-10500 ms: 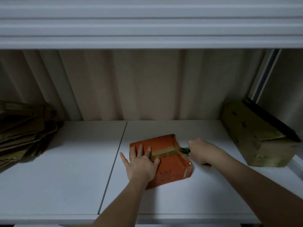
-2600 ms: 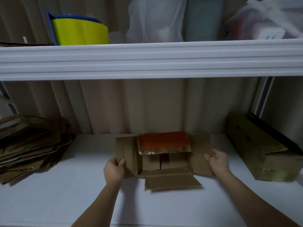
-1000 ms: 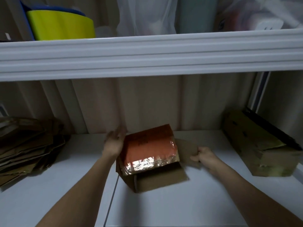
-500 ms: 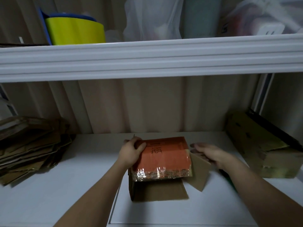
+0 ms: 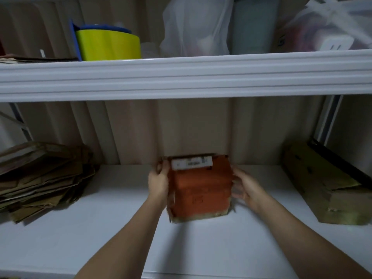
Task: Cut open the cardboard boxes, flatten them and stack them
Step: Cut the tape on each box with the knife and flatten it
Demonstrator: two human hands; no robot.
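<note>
An orange cardboard box (image 5: 201,190) with a white label along its far top edge stands in the middle of the white shelf (image 5: 120,238), between my two hands. My left hand (image 5: 159,182) grips its left side, fingers curled over the far top corner. My right hand (image 5: 244,187) holds its right side with curled fingers. A stack of flattened brown cardboard (image 5: 40,178) lies at the left end of the shelf. A larger brown box (image 5: 326,184) lies tilted at the right end. No cutter is in view.
The upper shelf's white front edge (image 5: 181,75) runs across overhead. On it stand a yellow and blue container (image 5: 106,45), white plastic bags (image 5: 197,27) and other packages. A ribbed beige wall (image 5: 181,129) closes the back.
The orange box has been turned: its open brown flaps no longer show, and a face with a white label is now up. My hands moved to its two sides.
</note>
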